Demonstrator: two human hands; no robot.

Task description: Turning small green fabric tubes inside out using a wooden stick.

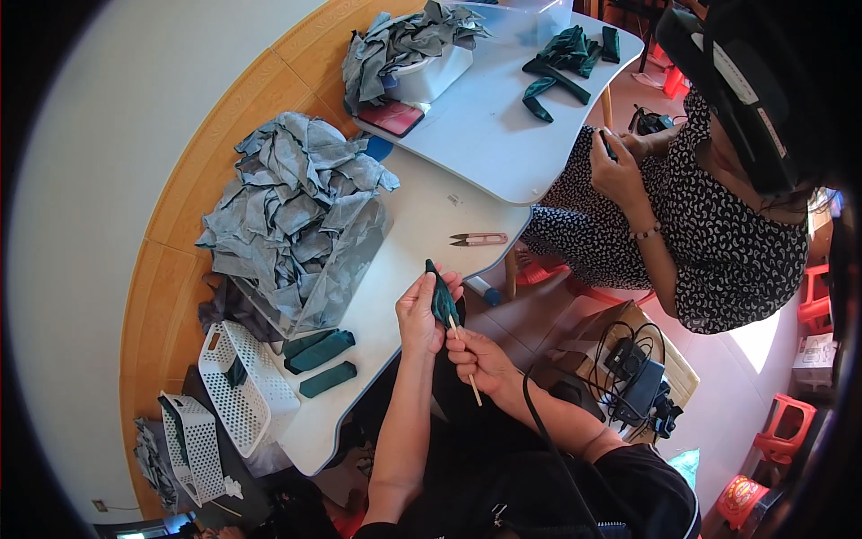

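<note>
White table (429, 202); grey cloth (292, 184) heaped in a clear bin (352, 268); my left hand (418, 314) and right hand (483, 359), grasping respectively a dark green fabric piece (442, 298), just beyond the table's edge, and a slender stick (476, 391), its upper end at the fabric.

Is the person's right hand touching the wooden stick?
Touching. In the head view, the right hand grips the stick, which shows above and below it.
</note>
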